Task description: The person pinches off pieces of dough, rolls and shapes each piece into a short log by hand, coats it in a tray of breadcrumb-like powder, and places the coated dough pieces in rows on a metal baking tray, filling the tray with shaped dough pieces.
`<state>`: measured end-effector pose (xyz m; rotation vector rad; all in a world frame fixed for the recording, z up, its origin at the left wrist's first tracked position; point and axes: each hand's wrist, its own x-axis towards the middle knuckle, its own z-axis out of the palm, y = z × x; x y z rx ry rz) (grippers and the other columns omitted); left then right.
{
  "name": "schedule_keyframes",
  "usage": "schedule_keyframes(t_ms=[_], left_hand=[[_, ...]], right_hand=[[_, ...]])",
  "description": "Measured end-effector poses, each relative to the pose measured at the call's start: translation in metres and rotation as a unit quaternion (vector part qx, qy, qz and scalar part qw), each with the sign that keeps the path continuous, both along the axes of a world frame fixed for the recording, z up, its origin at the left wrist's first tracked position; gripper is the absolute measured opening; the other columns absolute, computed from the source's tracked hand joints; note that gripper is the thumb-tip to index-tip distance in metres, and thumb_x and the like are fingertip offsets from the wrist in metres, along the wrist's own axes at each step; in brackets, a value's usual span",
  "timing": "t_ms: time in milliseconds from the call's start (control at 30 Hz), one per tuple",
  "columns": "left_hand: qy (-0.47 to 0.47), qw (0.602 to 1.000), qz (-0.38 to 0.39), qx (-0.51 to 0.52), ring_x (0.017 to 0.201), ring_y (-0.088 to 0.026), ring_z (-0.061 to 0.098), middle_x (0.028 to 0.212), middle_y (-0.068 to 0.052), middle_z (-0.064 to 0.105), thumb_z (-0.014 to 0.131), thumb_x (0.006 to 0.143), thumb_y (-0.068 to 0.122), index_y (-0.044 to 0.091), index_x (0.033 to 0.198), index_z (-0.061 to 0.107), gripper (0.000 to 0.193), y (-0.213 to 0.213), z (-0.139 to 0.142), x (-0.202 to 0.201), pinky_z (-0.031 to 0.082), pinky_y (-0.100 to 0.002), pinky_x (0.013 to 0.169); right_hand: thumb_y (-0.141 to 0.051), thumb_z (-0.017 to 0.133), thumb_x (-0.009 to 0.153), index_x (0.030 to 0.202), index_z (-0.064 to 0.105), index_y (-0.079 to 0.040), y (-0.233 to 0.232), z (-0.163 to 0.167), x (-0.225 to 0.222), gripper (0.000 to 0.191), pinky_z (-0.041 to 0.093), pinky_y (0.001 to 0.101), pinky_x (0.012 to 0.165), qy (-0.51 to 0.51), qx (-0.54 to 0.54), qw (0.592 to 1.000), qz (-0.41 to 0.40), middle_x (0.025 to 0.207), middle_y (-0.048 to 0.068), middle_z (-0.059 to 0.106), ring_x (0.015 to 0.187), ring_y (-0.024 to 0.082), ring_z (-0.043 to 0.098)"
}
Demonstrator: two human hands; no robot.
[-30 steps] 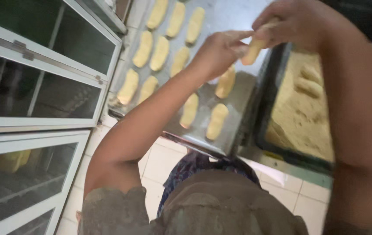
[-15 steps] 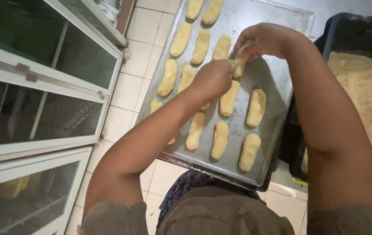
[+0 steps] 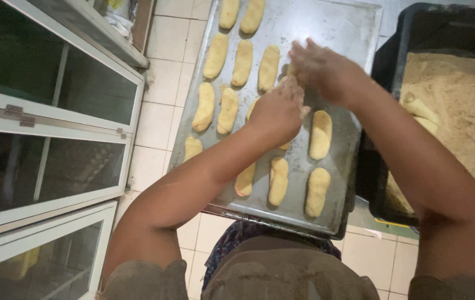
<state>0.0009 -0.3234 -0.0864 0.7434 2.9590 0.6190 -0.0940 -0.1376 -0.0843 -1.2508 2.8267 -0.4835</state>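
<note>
At far left, glass cabinet doors (image 3: 48, 128). Metal tray (image 3: 354, 33) on tiled floor: left columns filled with dough logs (image 3: 228, 110), right side part bare. Left hand (image 3: 279, 111) and right hand (image 3: 321, 69) held together over mid-tray; grip cannot be told. Crumb tub (image 3: 448, 111) holds more logs, uncounted.

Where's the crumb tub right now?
In the head view, the black crumb tub sits on the right, against the metal tray's right edge, beyond the right hand.
</note>
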Motion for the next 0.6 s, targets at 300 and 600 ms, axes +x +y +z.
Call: schedule_keyframes(t_ms=[300,600], left_hand=[[-0.052,0.996,-0.027,-0.072,0.148,-0.038,0.037,0.159,-0.03,0.037,0.043,0.108,0.036,-0.009,0.146,0.046,0.059,0.004,-0.007,-0.01,0.034,-0.042,0.118],[0.021,0.995,-0.004,-0.095,0.144,-0.037,0.042,0.156,-0.028,0.041,0.049,0.099,0.034,-0.007,0.145,0.047,0.062,0.003,0.017,0.004,0.036,-0.046,0.113]], right_hand=[[-0.018,0.061,0.096,0.158,0.045,-0.017,0.006,-0.014,-0.001,0.064,0.027,0.0494,0.124,-0.029,0.028,0.998,0.039,0.168,0.005,0.035,0.155,0.032,0.029],[-0.034,0.049,0.107,0.165,0.03,-0.018,0.007,-0.006,-0.008,0.062,0.018,0.0588,0.125,-0.035,0.0,0.999,-0.013,0.172,0.002,0.022,0.159,0.032,0.016]])
